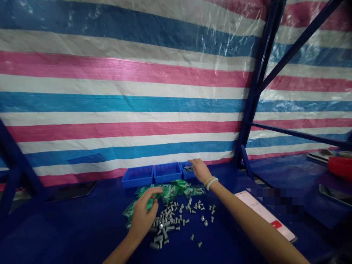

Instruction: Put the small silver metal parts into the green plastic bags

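My left hand point(144, 211) hovers beside a spread of small green-and-clear plastic bags point(176, 189), thumb and fingers apart with nothing visible between them. Just right of it lies a loose pile of grey metal screws point(165, 223), with several scattered further right. My right hand point(200, 171) reaches over the rightmost blue bin point(189, 175), fingers stretched out above its rim. Small metal parts point(188, 168) show inside that bin; the hand partly covers the bin. The middle bin point(167, 178) and the left bin point(137, 181) stand in line with it.
A phone with a lit pale screen point(265, 214) lies under my right forearm's side. Another dark phone point(73, 191) rests at the left. Blue metal frame posts point(253, 91) rise at the right, before a striped plastic sheet point(123, 84). A red container point(341, 168) sits far right.
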Demonstrator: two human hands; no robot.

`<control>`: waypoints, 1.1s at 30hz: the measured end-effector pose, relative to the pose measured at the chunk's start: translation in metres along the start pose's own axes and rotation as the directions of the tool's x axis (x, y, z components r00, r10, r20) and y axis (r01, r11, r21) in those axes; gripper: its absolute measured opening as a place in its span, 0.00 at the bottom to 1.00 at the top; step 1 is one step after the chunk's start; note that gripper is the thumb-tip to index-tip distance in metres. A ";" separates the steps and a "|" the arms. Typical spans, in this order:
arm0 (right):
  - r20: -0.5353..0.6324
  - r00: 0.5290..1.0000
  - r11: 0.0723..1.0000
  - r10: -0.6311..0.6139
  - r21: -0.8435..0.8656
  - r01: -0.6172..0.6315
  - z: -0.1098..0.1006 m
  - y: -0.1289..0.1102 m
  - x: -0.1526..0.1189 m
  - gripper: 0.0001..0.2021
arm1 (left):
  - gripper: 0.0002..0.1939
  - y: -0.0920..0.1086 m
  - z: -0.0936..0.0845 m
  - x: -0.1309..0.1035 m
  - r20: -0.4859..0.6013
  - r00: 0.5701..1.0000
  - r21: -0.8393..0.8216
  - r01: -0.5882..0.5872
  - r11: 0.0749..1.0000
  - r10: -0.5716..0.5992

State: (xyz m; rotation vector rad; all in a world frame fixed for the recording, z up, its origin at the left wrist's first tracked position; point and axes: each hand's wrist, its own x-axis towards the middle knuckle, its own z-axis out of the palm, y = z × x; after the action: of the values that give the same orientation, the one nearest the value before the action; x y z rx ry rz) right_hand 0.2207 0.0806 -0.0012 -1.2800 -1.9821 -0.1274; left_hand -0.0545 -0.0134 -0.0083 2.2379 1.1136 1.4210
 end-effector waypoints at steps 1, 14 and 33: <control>0.028 0.999 1.000 -0.016 0.002 0.016 0.002 -0.005 -0.005 0.16 | 0.17 0.001 0.000 0.000 -0.004 1.000 -0.002 -0.002 1.000 0.002; 0.427 0.823 0.926 -0.376 0.152 0.344 0.023 -0.098 -0.052 0.06 | 0.16 0.008 0.001 -0.001 -0.008 1.000 -0.029 0.020 0.999 -0.020; 0.356 0.914 0.975 -0.196 0.170 0.143 0.022 -0.095 -0.066 0.08 | 0.17 0.017 0.008 -0.007 0.054 0.998 -0.054 0.048 0.997 -0.045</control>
State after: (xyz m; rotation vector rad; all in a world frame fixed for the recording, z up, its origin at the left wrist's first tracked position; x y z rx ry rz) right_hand 0.1454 -0.0048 -0.0297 -1.0985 -2.3789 0.1830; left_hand -0.0411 -0.0284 -0.0072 2.1844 1.0888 1.3503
